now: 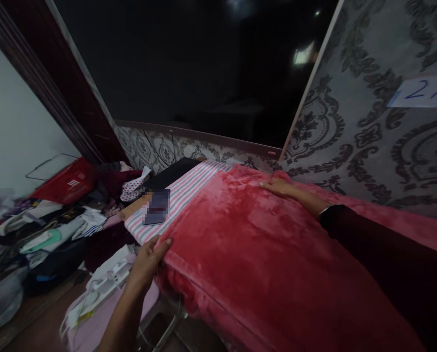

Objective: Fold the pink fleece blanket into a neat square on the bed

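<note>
A thick red fleece blanket (262,254) lies spread over a board with a pink-and-white striped cover (189,188). My left hand (148,261) pinches the blanket's near left corner at the board's edge, thumb on top. My right hand (279,187) rests flat on the blanket's far edge near the wall, fingers stretched out, with a dark sleeve and a wristband behind it. A dark phone (157,207) lies on the striped cover, just left of the blanket.
A white iron (106,278) with its cord sits low beside the board. Piled clothes (53,230) and a red basket (66,183) crowd the floor at left. A large dark screen (204,68) hangs on the patterned wall (380,132) behind.
</note>
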`<control>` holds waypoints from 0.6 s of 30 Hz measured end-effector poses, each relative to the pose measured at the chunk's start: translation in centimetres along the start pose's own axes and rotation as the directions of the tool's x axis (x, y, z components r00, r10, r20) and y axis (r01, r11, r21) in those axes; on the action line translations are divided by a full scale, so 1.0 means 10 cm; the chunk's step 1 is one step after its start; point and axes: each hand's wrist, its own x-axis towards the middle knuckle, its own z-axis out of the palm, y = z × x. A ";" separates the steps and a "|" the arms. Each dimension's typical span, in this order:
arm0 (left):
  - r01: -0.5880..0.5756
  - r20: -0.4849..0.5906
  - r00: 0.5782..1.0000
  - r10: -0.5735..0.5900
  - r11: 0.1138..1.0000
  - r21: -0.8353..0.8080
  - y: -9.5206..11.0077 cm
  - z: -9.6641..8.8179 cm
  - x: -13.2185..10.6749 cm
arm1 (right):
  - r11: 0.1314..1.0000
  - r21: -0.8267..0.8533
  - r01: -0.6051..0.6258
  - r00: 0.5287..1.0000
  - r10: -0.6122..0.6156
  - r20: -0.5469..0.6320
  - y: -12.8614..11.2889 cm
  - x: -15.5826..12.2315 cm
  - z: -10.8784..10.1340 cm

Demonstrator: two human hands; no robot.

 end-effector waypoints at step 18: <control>-0.037 -0.065 0.997 0.038 0.999 0.020 -0.19 -0.09 0.01 | 0.999 0.043 0.023 0.998 -0.020 -0.059 -1.20 0.66 0.67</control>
